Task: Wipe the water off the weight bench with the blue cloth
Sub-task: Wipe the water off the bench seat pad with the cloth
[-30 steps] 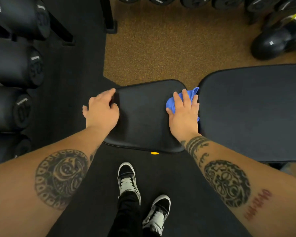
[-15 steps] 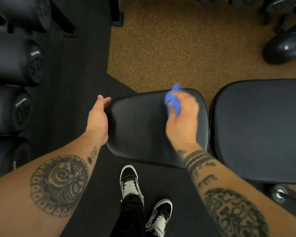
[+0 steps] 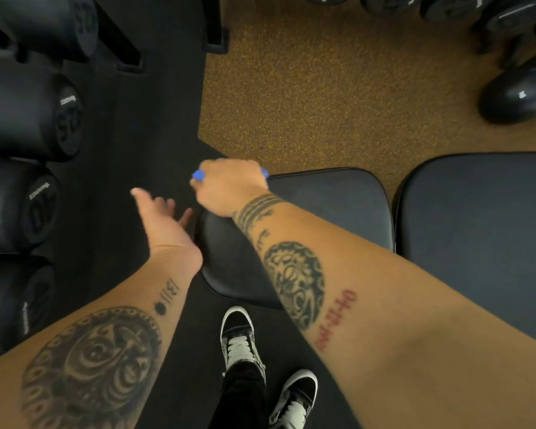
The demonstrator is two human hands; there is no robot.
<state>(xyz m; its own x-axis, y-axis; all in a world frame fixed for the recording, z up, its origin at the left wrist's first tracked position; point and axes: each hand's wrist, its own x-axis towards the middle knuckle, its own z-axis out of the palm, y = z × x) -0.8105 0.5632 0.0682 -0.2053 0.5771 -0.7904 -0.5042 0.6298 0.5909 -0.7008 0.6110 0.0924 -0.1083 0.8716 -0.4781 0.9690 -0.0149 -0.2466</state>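
Observation:
The black padded seat of the weight bench (image 3: 331,212) lies in front of me, with its larger back pad (image 3: 477,230) to the right. My right hand (image 3: 229,184) reaches across to the seat's far left corner and grips the blue cloth (image 3: 198,174), which shows only as small bits at either side of the hand. My left hand (image 3: 163,218) hovers just off the seat's left edge with fingers spread and relaxed, holding nothing. No water is visible on the pad.
Black dumbbells on a rack (image 3: 28,119) line the left side. More dumbbell heads (image 3: 514,94) sit at the top right on brown speckled floor (image 3: 338,97). My two black-and-white shoes (image 3: 239,335) stand on black matting below the seat.
My right hand swept the cloth leftward from the seat's middle to its far left corner. My left hand let go of the seat's left edge and now hangs off it, fingers spread.

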